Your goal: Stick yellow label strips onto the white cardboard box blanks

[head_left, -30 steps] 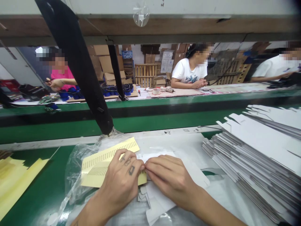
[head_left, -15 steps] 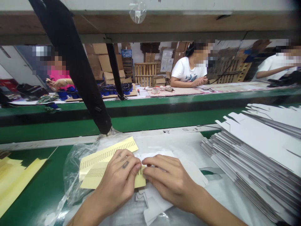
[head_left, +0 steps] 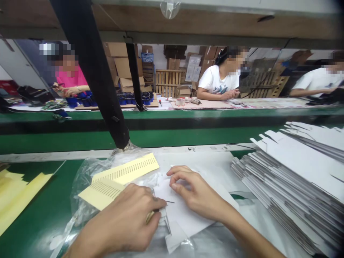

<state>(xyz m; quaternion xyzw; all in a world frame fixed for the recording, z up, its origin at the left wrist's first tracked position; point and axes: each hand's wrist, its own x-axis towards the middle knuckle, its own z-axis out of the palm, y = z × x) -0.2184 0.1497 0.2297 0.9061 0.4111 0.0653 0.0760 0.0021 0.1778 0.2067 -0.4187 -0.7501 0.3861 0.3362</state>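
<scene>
A green workbench (head_left: 40, 215) in a packing hall runs alongside a green conveyor line (head_left: 172, 138), with other people seated on the far side before stacked cardboard cartons. On the bench lies a flat white die-cut carton blank (head_left: 185, 215), the landmark here. The right hand (head_left: 196, 193) rests on the blank's upper part, fingers curled and pressing it flat. The left hand (head_left: 120, 225), at the blank's left edge, pinches what looks like a thin strip or peeled label against that edge; the grip is partly hidden. Left of the blank, yellow label sheets (head_left: 118, 179) lie on a clear plastic bag (head_left: 86, 175). Right of the blank, a tall stack of white carton blanks (head_left: 290, 186) waits, so by the look of it most of the pile is undone and this blank is mid-labelling.
</scene>
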